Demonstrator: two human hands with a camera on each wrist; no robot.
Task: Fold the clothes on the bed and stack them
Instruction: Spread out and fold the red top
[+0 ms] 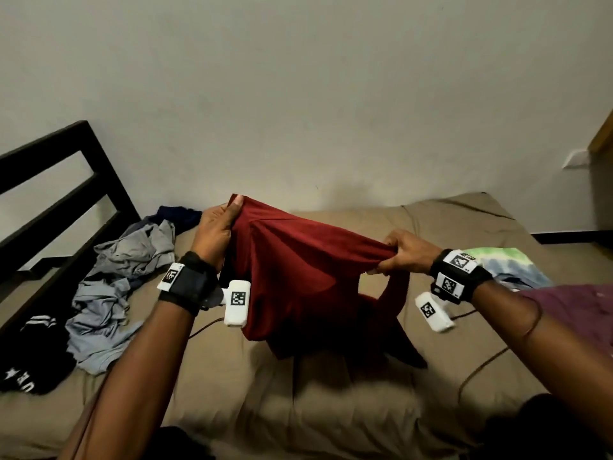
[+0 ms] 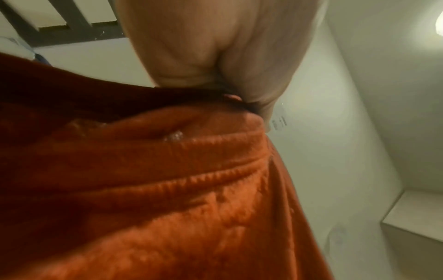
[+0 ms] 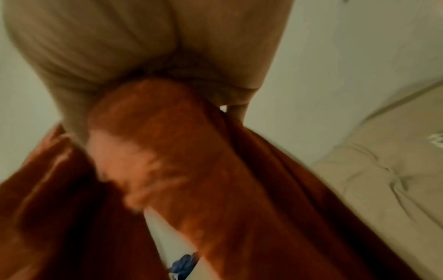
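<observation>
Both hands had hold of the red shirt [image 1: 298, 270], and it was up off the bed [image 1: 331, 410]! Left hand [image 1: 217, 230] pinched one upper corner, thumb pressed flat on the fabric, raised a touch higher and farther toward the wall. Right hand [image 1: 403, 252] had its fingers curled tight round a bunched edge on the other side. Between them the cloth stretched in a slanting line, and the rest hung down in folds, its lower end touching the tan bedsheet. From the left wrist view the shirt [image 2: 167, 180] filled the lower frame, its hem ridged, held under the palm [image 2: 203, 47]. From the right wrist view, blurred, the fabric [image 3: 179, 151] ran out of the closed hand [image 3: 143, 43].

Off to the left lay a heap of grey clothes [image 1: 119, 277], crumpled, with a dark blue piece [image 1: 179, 215] behind it near the wall and a black garment [image 1: 30, 356] with white stripes at the edge. On the right sat a tie-dye garment [image 1: 510, 263], beside the right wrist. A black bed frame [image 1: 66, 180] stood at the left.
</observation>
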